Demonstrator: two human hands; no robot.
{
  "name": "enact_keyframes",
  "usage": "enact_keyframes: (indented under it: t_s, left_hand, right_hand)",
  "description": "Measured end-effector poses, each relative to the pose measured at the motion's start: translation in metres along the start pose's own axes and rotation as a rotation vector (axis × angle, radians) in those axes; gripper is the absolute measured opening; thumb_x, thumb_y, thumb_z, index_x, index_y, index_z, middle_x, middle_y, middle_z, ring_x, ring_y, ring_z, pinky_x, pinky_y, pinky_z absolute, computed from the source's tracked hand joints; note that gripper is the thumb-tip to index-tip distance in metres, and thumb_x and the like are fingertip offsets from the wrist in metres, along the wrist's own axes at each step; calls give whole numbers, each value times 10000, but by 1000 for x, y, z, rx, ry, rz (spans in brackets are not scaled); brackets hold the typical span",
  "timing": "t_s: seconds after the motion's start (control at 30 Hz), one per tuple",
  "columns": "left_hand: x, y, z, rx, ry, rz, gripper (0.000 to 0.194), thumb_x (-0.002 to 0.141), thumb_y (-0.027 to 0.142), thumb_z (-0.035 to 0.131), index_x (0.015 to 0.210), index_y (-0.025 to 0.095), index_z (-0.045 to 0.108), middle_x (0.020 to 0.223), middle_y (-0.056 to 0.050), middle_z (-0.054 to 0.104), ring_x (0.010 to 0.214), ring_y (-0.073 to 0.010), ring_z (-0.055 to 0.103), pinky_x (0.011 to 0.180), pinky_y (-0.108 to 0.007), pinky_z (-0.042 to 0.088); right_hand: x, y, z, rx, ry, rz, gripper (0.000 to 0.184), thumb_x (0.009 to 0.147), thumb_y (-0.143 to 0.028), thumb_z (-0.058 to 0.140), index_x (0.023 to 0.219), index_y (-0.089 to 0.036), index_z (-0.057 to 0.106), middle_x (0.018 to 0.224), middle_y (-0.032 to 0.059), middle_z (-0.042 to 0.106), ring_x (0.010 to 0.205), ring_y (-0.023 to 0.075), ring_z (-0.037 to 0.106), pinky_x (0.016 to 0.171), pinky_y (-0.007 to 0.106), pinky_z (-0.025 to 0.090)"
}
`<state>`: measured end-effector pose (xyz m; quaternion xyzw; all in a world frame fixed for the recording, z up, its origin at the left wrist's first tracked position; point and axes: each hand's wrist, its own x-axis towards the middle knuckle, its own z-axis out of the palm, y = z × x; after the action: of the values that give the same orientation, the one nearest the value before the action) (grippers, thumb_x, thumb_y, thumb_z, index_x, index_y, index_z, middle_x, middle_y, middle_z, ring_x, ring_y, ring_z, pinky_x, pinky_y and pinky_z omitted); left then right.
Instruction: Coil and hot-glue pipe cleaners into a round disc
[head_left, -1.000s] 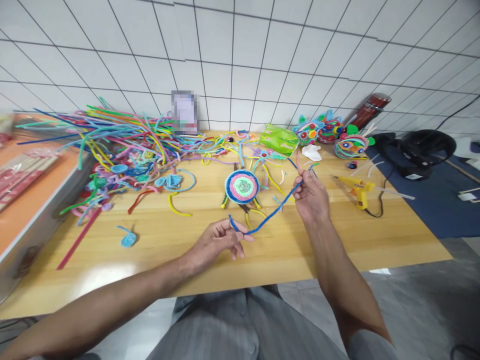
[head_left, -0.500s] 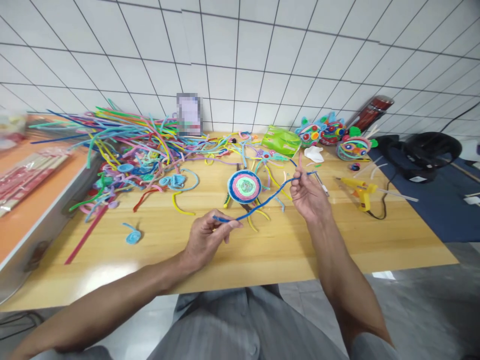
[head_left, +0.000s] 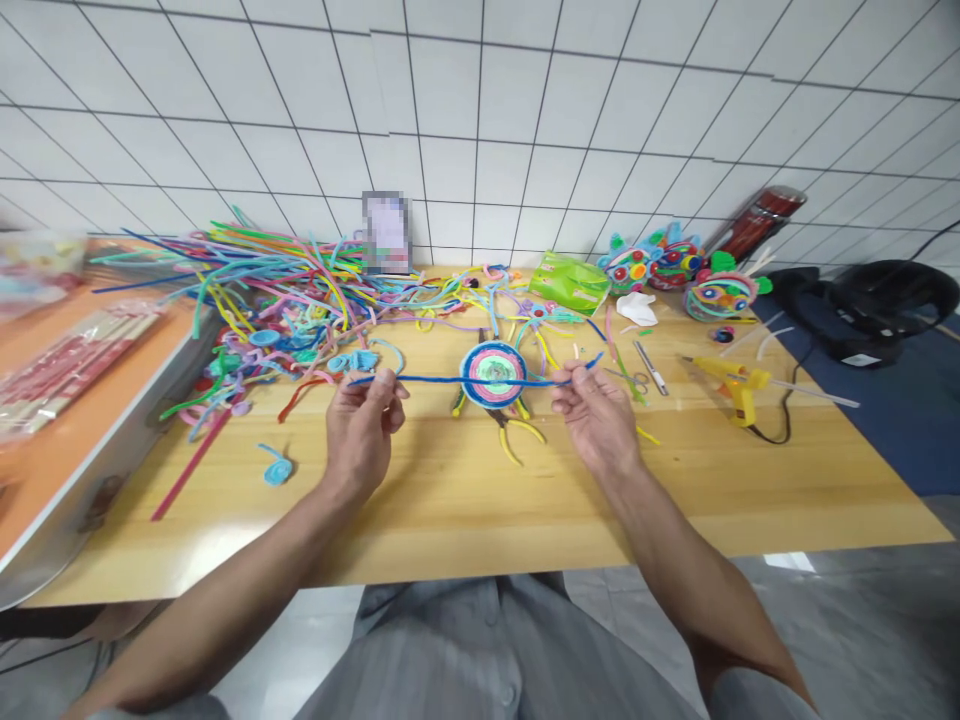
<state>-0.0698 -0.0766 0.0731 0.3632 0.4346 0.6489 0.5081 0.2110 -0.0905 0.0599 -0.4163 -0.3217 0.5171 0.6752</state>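
A blue pipe cleaner (head_left: 427, 379) is stretched nearly straight between my two hands. My left hand (head_left: 364, 425) pinches it near one end, and my right hand (head_left: 598, 412) pinches it near the other, with a short tip sticking out past the fingers. Behind the strand lies a round coiled disc (head_left: 493, 362) with rings of green, pink, white and blue. Pliers with yellow handles (head_left: 517, 436) lie partly hidden under the disc. To the left on the table sits a small light-blue coil (head_left: 277, 471) with a loose tail.
A heap of coloured pipe cleaners (head_left: 300, 290) covers the back left. A green packet (head_left: 568, 283), decorated masks (head_left: 721, 292) and a yellow glue gun (head_left: 731, 380) with its cord stand to the right. A pen-like cutter (head_left: 649, 367) and scissors (head_left: 636, 382) lie near my right hand.
My left hand has moved up and left, and my right hand slightly down. The blue pipe cleaner has gone from slanted and curved to nearly straight and level across the disc.
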Motion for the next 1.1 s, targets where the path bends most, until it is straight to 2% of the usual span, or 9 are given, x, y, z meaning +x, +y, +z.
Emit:
enact_keyframes:
  t_s: [0.1, 0.23, 0.37, 0.5, 0.67, 0.77, 0.87, 0.93, 1.1]
  left_hand:
    - [-17, -8, 1, 120, -157, -66, 508, 759, 568, 974, 769, 197, 627, 673, 16, 729, 466, -61, 488, 450, -197, 383]
    - [-34, -13, 7, 320, -460, -215, 417, 776, 527, 958, 788, 177, 731, 726, -36, 794, 540, -87, 559, 534, -203, 450]
    - [-31, -22, 9, 426, -705, -346, 383, 728, 506, 968, 781, 162, 809, 744, -47, 796, 654, -124, 638, 648, -224, 497]
    - [-23, -30, 9, 486, -906, -490, 367, 732, 501, 943, 772, 162, 810, 712, -23, 766, 638, -129, 628, 651, -233, 496]
    - [-23, -28, 20, 599, -1159, -379, 125, 875, 304, 801, 898, 185, 829, 758, -1, 761, 693, -137, 657, 690, -218, 486]
    - [-25, -27, 30, 677, -1210, -182, 136, 934, 241, 724, 855, 208, 831, 806, -20, 786, 760, -160, 694, 740, -233, 491]
    - [-27, -29, 37, 687, -1195, -89, 70, 880, 227, 802, 817, 215, 828, 855, -27, 805, 800, -168, 707, 759, -238, 495]
    - [-29, -31, 40, 662, -1188, -179, 50, 855, 232, 827, 813, 209, 813, 806, -7, 782, 742, -147, 687, 703, -223, 479]
    - [-39, -38, 44, 415, -1145, -668, 299, 876, 441, 854, 816, 205, 680, 717, 20, 721, 657, -143, 691, 612, -234, 495]
  right_hand:
    - [10, -15, -10, 8, 74, -108, 476, 713, -521, 1029, 968, -246, 736, 840, -40, 814, 630, 88, 733, 528, 164, 546]
    - [22, -30, -23, 4, 137, -164, 428, 749, -470, 1010, 942, -244, 703, 831, -47, 794, 594, 78, 685, 518, 175, 532]
    - [24, -32, -24, -2, 137, -197, 430, 765, -479, 1002, 919, -244, 676, 782, -51, 768, 552, 81, 646, 494, 186, 520]
    - [18, -33, -20, -51, 79, -231, 449, 756, -509, 1007, 920, -236, 690, 745, -43, 754, 520, 87, 628, 484, 198, 524]
    - [14, -37, -18, -49, 20, -187, 465, 718, -546, 1026, 932, -242, 746, 751, -39, 761, 538, 95, 646, 499, 209, 546]
    - [16, -38, -19, -18, 23, -162, 485, 677, -540, 1048, 938, -240, 769, 766, -33, 773, 563, 94, 663, 500, 194, 546]
    - [20, -38, -25, -9, 58, -145, 461, 669, -505, 1053, 922, -241, 772, 776, -32, 780, 544, 84, 640, 479, 184, 526]
    - [23, -38, -30, -6, 89, -133, 433, 678, -482, 1049, 911, -246, 770, 770, -36, 778, 520, 76, 609, 459, 179, 507]
    - [30, -44, -39, 37, 247, -122, 247, 785, -360, 966, 876, -236, 773, 724, -16, 738, 473, 75, 514, 397, 187, 444]
